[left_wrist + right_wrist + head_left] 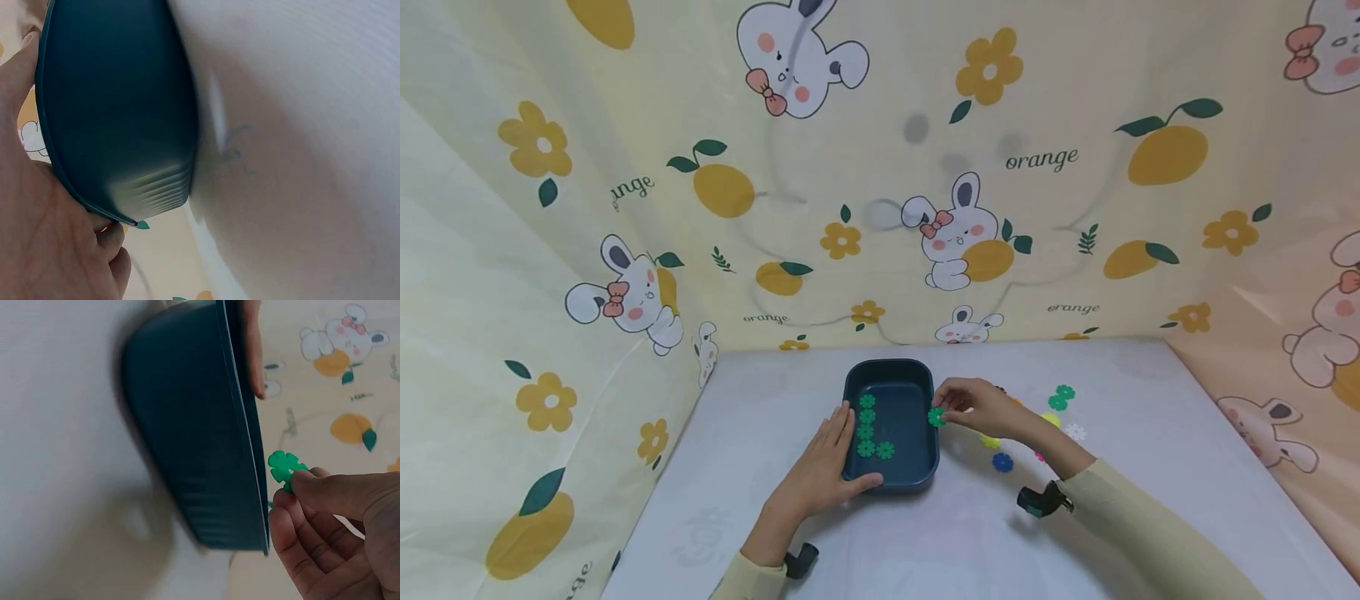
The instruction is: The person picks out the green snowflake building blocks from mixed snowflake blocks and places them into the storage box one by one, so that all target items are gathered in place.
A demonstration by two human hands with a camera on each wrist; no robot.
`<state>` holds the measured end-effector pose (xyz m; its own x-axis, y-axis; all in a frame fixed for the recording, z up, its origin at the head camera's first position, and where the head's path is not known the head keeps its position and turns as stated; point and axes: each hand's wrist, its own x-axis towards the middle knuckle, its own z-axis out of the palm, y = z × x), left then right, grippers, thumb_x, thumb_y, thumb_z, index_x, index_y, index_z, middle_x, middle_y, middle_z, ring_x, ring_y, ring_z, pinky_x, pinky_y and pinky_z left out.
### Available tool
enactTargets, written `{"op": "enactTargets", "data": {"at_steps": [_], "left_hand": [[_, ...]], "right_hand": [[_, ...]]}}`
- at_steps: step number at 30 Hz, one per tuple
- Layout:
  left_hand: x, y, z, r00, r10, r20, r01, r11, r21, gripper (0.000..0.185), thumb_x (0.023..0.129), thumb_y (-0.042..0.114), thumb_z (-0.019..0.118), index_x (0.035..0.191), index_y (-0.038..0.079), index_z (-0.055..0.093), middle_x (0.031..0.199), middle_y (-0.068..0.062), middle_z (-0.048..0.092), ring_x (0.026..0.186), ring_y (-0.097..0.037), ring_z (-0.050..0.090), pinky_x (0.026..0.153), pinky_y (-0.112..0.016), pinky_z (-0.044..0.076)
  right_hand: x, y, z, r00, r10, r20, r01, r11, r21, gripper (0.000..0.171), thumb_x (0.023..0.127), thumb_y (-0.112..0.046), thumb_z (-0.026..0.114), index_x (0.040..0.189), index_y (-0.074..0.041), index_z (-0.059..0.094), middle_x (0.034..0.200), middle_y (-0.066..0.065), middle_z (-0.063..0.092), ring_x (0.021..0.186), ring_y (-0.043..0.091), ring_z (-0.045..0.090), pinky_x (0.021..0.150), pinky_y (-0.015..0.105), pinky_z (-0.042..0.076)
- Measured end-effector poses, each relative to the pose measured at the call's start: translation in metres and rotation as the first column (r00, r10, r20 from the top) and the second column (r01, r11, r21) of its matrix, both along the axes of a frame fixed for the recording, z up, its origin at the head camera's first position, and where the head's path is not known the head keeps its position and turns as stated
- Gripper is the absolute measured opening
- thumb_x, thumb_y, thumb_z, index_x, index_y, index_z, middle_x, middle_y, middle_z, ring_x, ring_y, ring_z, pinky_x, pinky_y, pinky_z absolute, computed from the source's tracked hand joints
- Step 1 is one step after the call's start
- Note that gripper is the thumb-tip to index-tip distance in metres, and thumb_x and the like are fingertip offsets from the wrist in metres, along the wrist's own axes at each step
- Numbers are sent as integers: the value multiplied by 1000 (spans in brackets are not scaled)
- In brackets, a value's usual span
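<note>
Right hand: right hand [973, 406] pinches a green flower piece [936, 417] between thumb and fingertips, holding it at the right rim of the tray, just over the edge; the right wrist view shows the same piece [286, 467] nipped at one side so that most of its petals stick out free.
Left hand: left hand [829, 467] lies along the tray's left wall with straight fingers pressed flat against it and the thumb at the near corner; it grasps nothing, and judging by its place it steadies the tray against sliding.
Tray: dark blue tray [891, 371], rectangular with rounded corners, sits on the white table [1150, 500] between the two hands; the left wrist view shows its ribbed outer wall [119, 112] against the palm.
Pieces in the tray: five green flowers [867, 425] lie flat on the floor, four in a line along the left side and one beside the nearest.
Look of the held piece: flat, bright green, plastic by its look, a small disc with rounded petals cut by slots all round.
Loose pieces: just right of the tray, other flowers lie scattered, among them a green pair [1062, 397], a white one [1075, 432] and a blue one [1002, 462]; some are hidden behind the right hand.
</note>
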<state>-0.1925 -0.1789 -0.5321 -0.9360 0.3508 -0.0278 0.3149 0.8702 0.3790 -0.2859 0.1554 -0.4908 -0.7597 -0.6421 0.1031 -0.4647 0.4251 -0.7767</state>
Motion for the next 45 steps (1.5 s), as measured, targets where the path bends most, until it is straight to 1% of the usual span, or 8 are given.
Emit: {"op": "enactTargets", "data": {"at_steps": [5,13,21,25,30,37,42,45], "left_hand": [[0,0,1,1000,-2,-8,2,1000,5,120,94,75,66,173,6,8,182,-8,1,168,-24,4,135,-48,12],[0,0,3,1000,-5,0,5,1000,-2,119,94,75,65,173,6,9,182,-7,1,168,-24,4,135,-48,12],[0,0,3,1000,-11,5,11,1000,-8,120,93,80,61,173,6,10,182,-7,1,168,-25,4,135,-48,13],[0,0,3,1000,-18,-6,18,1000,-10,120,94,80,61,172,5,11,182,-8,2,167,-25,5,135,-48,14],[0,0,2,1000,-21,-1,21,1000,-1,119,94,78,63,172,4,12,182,-8,2,168,-26,4,135,-49,14],[-1,0,0,1000,-13,5,13,1000,-9,120,93,79,62,173,5,11,182,-8,1,168,-26,3,135,-49,13],[-1,0,1,1000,-9,3,9,1000,-9,120,94,79,62,173,5,11,182,-7,1,168,-25,3,135,-48,13],[-1,0,1,1000,-4,5,4,1000,-8,120,93,79,62,173,6,11,182,-7,1,168,-24,3,135,-48,13]], "right_hand": [[-13,-25,-1,998,65,19,-65,998,-11,20,99,0,75,115,-13,74,105,-1,73,93,16,68,87,26,62],[-32,-62,-9,993,107,51,-108,994,21,16,98,-1,77,111,-9,73,102,1,71,90,14,66,85,26,61],[-47,-89,-20,987,162,21,-163,977,139,13,97,-1,78,106,-9,74,99,-1,71,88,10,64,84,26,60],[-53,-98,-24,978,204,39,-208,960,189,14,97,1,77,107,-7,75,100,4,73,87,10,65,83,26,60],[-56,-105,-28,971,226,80,-239,941,241,14,96,3,76,106,-6,75,101,8,74,85,10,64,81,25,59],[-54,-110,-27,972,221,78,-234,925,300,14,96,3,75,108,-4,75,100,6,73,86,12,64,81,27,60],[-52,-112,-25,977,207,61,-215,920,327,15,97,3,75,109,-5,74,102,6,73,88,11,65,83,27,60],[-51,-111,-23,980,192,47,-197,928,316,15,97,3,75,109,-7,75,102,6,73,88,12,65,84,29,61]]}}
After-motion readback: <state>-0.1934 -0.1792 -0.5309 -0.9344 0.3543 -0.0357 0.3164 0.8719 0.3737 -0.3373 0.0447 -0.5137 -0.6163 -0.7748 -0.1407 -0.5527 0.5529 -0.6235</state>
